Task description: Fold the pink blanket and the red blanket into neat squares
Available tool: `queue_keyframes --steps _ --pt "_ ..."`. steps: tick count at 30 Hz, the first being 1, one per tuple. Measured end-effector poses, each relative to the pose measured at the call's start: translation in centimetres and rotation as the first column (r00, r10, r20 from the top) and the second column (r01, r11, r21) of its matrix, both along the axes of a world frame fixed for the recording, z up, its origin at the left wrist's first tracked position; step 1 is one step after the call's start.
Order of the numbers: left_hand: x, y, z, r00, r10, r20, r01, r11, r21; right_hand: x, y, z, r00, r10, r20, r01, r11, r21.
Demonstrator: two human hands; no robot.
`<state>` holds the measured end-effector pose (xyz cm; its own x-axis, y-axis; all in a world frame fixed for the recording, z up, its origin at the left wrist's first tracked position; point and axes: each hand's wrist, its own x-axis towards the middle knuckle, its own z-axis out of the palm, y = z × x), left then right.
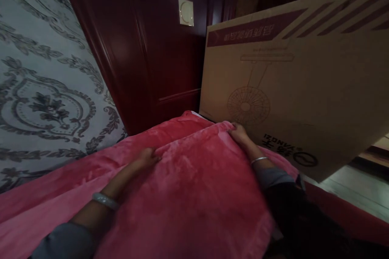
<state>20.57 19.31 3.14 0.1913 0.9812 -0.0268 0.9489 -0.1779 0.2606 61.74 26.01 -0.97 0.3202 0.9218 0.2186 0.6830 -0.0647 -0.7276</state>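
Note:
A plush pink-red blanket (pixel 194 186) spreads across the lower middle of the view, its far edge lifted into a fold. At the far right corner of that fold, my right hand (pixel 238 132) pinches the blanket's edge. My left hand (pixel 147 158) is closed on the same edge further left; it is slightly blurred, and its fingertips are partly hidden. Under and beyond the fold lies more red plush fabric (pixel 179 123), with a bit of white at its far corner.
Just beyond my right hand leans a large cardboard box (pixel 291 73) printed with a fan drawing. A dark red wooden panel (pixel 164 56) with a square gold plate (pixel 185 11) stands ahead. Patterned wallpaper (pixel 45 89) covers the left wall. Pale floor (pixel 358 190) shows at the right.

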Motion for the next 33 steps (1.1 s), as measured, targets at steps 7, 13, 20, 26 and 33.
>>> queue_keyframes --steps 7,13,20,26,33 --pt "-0.3 -1.6 0.3 0.989 0.135 0.064 -0.149 0.887 0.436 -0.9 0.2 0.2 0.985 -0.134 0.113 0.097 0.954 0.285" --pt "-0.6 -0.2 -2.3 0.996 0.089 -0.024 -0.084 0.980 0.180 -1.3 1.1 -2.5 0.958 0.076 0.278 -0.044 0.992 -0.120" --pt "-0.6 -0.5 -2.0 0.990 0.135 -0.033 -0.130 0.983 0.129 -1.9 3.5 -0.4 0.937 0.106 0.332 -0.029 0.973 -0.230" --pt "-0.7 -0.8 -1.7 0.990 0.142 -0.023 -0.140 0.988 0.072 -5.1 6.9 0.8 0.933 0.127 0.337 -0.042 0.968 -0.248" --pt "-0.9 -0.5 -2.0 0.955 0.295 -0.021 -0.288 0.944 0.164 -6.5 7.6 0.6 0.900 -0.061 0.431 0.125 0.985 -0.122"
